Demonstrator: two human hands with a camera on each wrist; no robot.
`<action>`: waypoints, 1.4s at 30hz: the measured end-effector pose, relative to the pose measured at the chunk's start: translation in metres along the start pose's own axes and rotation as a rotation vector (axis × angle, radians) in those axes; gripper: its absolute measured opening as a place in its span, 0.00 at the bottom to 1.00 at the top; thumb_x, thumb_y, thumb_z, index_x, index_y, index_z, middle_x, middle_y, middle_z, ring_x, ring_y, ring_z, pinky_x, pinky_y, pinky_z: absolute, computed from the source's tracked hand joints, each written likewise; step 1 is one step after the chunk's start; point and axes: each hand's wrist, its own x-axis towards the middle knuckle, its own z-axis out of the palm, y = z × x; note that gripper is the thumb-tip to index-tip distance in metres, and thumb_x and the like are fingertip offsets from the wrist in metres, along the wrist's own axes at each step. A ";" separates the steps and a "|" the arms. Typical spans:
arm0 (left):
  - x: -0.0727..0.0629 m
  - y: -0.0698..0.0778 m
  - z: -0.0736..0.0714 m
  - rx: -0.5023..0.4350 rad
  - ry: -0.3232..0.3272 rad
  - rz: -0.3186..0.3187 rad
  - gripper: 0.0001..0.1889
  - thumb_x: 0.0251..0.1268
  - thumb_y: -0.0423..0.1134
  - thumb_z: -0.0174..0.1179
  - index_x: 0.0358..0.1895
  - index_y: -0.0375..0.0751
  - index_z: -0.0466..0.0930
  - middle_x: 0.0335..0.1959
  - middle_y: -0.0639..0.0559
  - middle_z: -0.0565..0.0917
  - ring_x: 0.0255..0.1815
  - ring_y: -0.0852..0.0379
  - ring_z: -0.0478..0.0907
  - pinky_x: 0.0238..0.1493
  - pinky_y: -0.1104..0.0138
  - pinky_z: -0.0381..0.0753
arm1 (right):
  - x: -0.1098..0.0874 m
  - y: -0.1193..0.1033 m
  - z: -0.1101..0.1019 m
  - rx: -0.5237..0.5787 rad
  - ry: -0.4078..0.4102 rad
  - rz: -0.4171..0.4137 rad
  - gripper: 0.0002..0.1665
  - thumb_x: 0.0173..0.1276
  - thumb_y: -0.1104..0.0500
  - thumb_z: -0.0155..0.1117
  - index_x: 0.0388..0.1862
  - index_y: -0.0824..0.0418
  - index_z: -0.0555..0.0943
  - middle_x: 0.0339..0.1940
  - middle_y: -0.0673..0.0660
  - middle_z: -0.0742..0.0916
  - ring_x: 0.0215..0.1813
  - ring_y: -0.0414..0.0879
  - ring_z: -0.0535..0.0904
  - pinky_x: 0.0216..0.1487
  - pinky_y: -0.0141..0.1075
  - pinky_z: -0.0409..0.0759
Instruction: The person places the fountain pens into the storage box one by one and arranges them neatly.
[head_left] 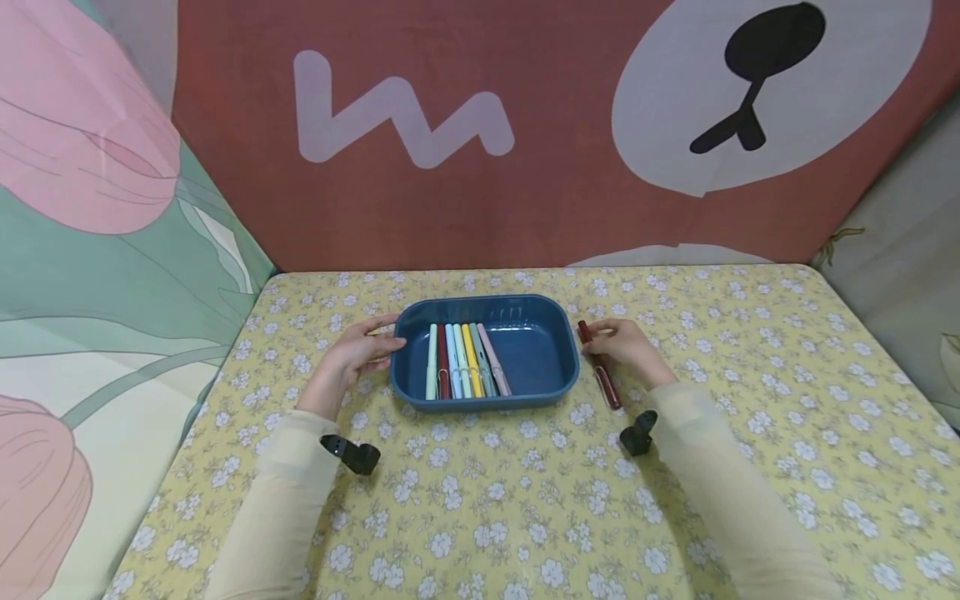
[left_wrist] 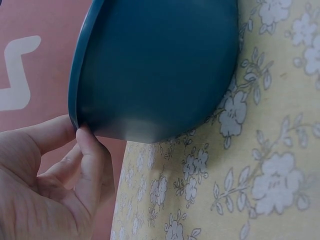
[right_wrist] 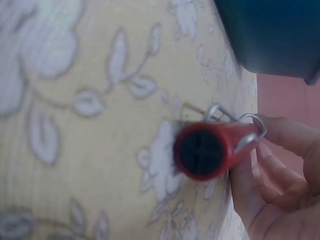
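Observation:
A dark blue tray [head_left: 534, 360] sits on the table with several pens side by side in its left and middle part: pale green, dark red [head_left: 442, 358], light blue, yellow [head_left: 472, 362], grey-blue and pale pink [head_left: 493, 360]. My left hand [head_left: 351, 353] pinches the tray's left rim between thumb and fingers, as the left wrist view also shows on the tray wall [left_wrist: 160, 65]. To the right of the tray, my right hand [head_left: 627, 343] pinches the far end of another dark red pen [head_left: 604, 380]. Its silver clip and round dark end face the right wrist camera.
A yellow floral cloth [head_left: 480, 500] covers the table. Behind its far edge hangs a red-brown fabric wall [head_left: 480, 217], with a printed fabric wall [head_left: 135, 275] on the left and another on the right. A small black camera is strapped to each wrist.

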 end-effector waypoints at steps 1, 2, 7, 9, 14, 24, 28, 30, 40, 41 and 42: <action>0.000 0.000 0.000 -0.002 0.000 0.000 0.32 0.70 0.37 0.56 0.74 0.56 0.57 0.73 0.44 0.60 0.24 0.69 0.73 0.28 0.77 0.78 | 0.000 0.000 0.000 0.013 0.001 -0.001 0.27 0.68 0.61 0.59 0.64 0.71 0.70 0.53 0.71 0.81 0.34 0.37 0.82 0.40 0.30 0.81; 0.000 0.000 0.000 -0.003 -0.001 0.001 0.32 0.70 0.36 0.55 0.74 0.56 0.57 0.73 0.44 0.60 0.24 0.69 0.73 0.28 0.77 0.78 | -0.001 0.000 0.000 0.028 0.001 0.000 0.27 0.68 0.61 0.59 0.64 0.70 0.69 0.54 0.71 0.81 0.34 0.37 0.82 0.40 0.30 0.82; 0.001 0.000 0.000 -0.010 -0.003 0.003 0.32 0.70 0.36 0.56 0.74 0.56 0.57 0.72 0.44 0.61 0.24 0.69 0.73 0.27 0.77 0.78 | -0.001 0.000 -0.001 0.036 0.025 -0.003 0.28 0.68 0.61 0.59 0.64 0.70 0.69 0.54 0.71 0.82 0.34 0.36 0.82 0.39 0.28 0.81; 0.001 0.000 0.000 -0.013 -0.004 0.000 0.32 0.70 0.36 0.56 0.74 0.56 0.57 0.72 0.45 0.61 0.23 0.69 0.73 0.27 0.77 0.78 | -0.001 -0.001 -0.002 0.041 0.032 -0.004 0.28 0.68 0.60 0.59 0.65 0.71 0.69 0.54 0.70 0.82 0.34 0.35 0.81 0.39 0.27 0.81; 0.001 -0.001 0.000 -0.005 0.001 0.000 0.32 0.70 0.36 0.56 0.74 0.56 0.57 0.72 0.45 0.63 0.25 0.70 0.75 0.28 0.77 0.79 | -0.002 -0.003 -0.006 0.090 0.031 -0.002 0.29 0.68 0.60 0.59 0.65 0.70 0.68 0.54 0.69 0.82 0.36 0.34 0.82 0.39 0.26 0.81; 0.000 0.000 -0.001 -0.018 -0.006 0.005 0.32 0.70 0.36 0.55 0.74 0.55 0.57 0.74 0.44 0.59 0.23 0.70 0.73 0.26 0.77 0.78 | -0.004 -0.014 -0.015 0.183 0.070 0.006 0.32 0.72 0.58 0.56 0.72 0.65 0.63 0.48 0.59 0.79 0.34 0.34 0.81 0.39 0.28 0.81; 0.000 -0.001 -0.001 -0.018 -0.006 0.002 0.32 0.70 0.36 0.56 0.74 0.55 0.58 0.73 0.44 0.60 0.24 0.70 0.74 0.27 0.77 0.78 | -0.006 -0.021 -0.017 0.250 0.096 0.010 0.33 0.72 0.58 0.56 0.73 0.62 0.62 0.46 0.54 0.79 0.37 0.33 0.82 0.40 0.25 0.81; 0.001 -0.001 0.000 -0.019 -0.007 0.004 0.32 0.69 0.36 0.56 0.74 0.55 0.58 0.73 0.44 0.60 0.25 0.69 0.74 0.27 0.77 0.78 | -0.007 -0.024 -0.017 0.269 0.117 0.013 0.33 0.72 0.56 0.56 0.73 0.61 0.62 0.44 0.51 0.79 0.37 0.32 0.81 0.40 0.24 0.81; 0.001 -0.001 0.000 -0.018 -0.005 0.004 0.32 0.69 0.36 0.56 0.74 0.54 0.57 0.73 0.44 0.59 0.24 0.70 0.74 0.27 0.78 0.78 | -0.010 -0.039 -0.020 0.415 0.229 -0.015 0.33 0.72 0.55 0.57 0.73 0.60 0.63 0.37 0.42 0.78 0.38 0.29 0.79 0.51 0.28 0.82; 0.001 -0.001 0.000 -0.017 -0.006 0.004 0.32 0.69 0.36 0.56 0.74 0.54 0.57 0.74 0.44 0.59 0.25 0.70 0.74 0.27 0.78 0.78 | -0.011 -0.041 -0.020 0.438 0.240 -0.021 0.33 0.71 0.55 0.57 0.73 0.60 0.63 0.37 0.42 0.78 0.38 0.29 0.79 0.50 0.27 0.82; 0.001 0.000 0.000 -0.016 -0.004 0.003 0.32 0.69 0.36 0.56 0.74 0.54 0.57 0.74 0.44 0.59 0.25 0.70 0.74 0.27 0.78 0.78 | -0.011 -0.043 -0.020 0.467 0.251 -0.025 0.33 0.71 0.56 0.57 0.72 0.60 0.63 0.37 0.43 0.78 0.37 0.30 0.80 0.48 0.25 0.82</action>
